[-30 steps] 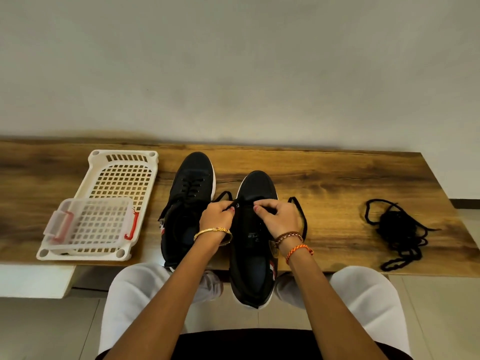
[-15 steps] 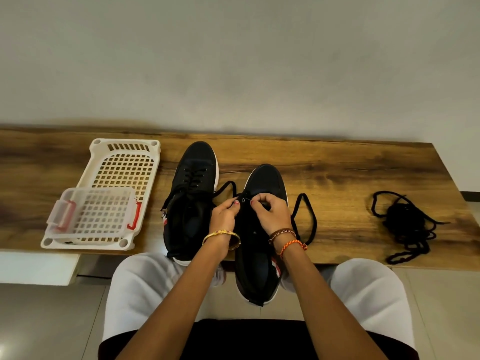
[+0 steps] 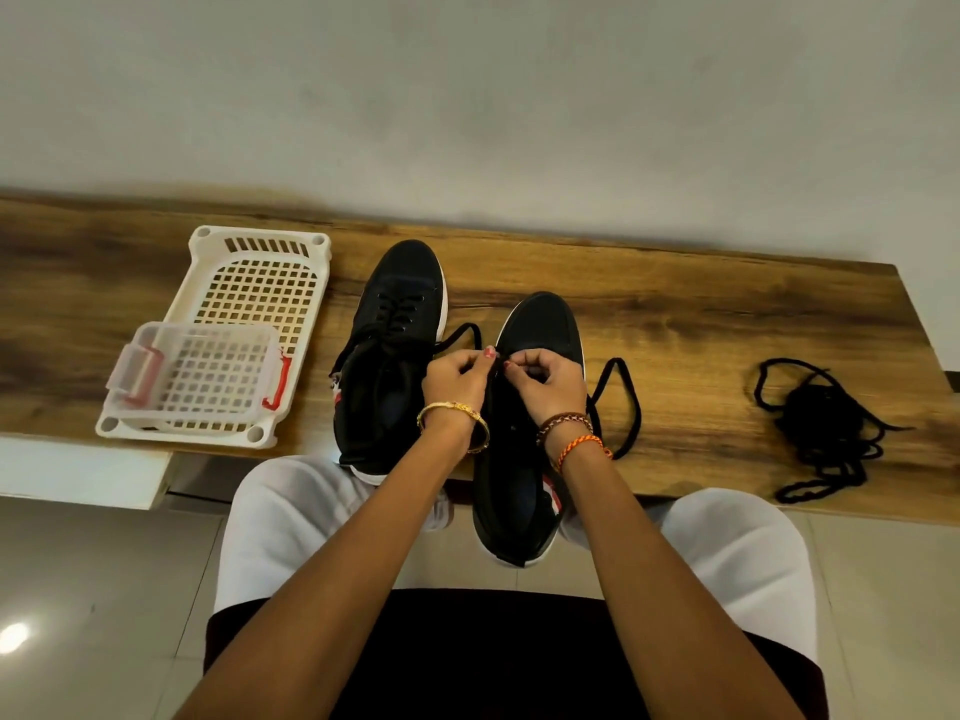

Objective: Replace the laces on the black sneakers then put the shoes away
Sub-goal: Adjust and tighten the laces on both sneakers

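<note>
Two black sneakers stand side by side on the wooden bench (image 3: 675, 324), toes toward the wall. The left sneaker (image 3: 395, 324) is laced. The right sneaker (image 3: 540, 324) hangs over the bench's front edge. My left hand (image 3: 457, 379) and my right hand (image 3: 545, 379) meet over its front eyelets, each pinching the black lace (image 3: 615, 407). The lace loops out on both sides of the shoe. A heap of loose black laces (image 3: 821, 428) lies at the right end of the bench.
A white plastic basket (image 3: 260, 283) lies on the bench at the left, with a smaller clear basket with red clips (image 3: 202, 371) set on it. The wall runs close behind the bench. Tiled floor and my knees in white trousers lie below.
The view has tilted downward. My hands have drawn closer together at the front eyelets of the right sneaker, and the lace loop on the right has widened.
</note>
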